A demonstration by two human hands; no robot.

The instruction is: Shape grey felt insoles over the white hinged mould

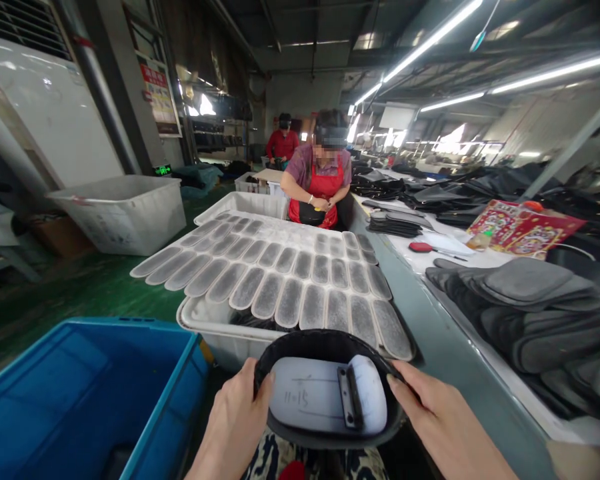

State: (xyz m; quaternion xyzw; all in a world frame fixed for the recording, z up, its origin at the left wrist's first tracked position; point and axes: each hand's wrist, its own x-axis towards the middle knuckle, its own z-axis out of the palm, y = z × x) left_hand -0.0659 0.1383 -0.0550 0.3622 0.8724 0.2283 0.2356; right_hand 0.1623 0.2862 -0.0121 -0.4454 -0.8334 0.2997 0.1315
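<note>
Low in the middle, a black oval fabric piece with raised sides is gripped at both ends. Inside it lies a white oval form board with handwriting, a black hinge-like bracket and a raised section at its right end. My left hand pinches the left rim, thumb on the inner side. On the right rim my right hand does the same. Just beyond sit rows of grey, pale-edged oval pieces laid out flat over a white bin.
A blue bin stands at the left. To the right, a long table bears stacked dark oval pieces, a red-handled tool and a red patterned box. A co-worker in a red apron is ahead; another person is farther back.
</note>
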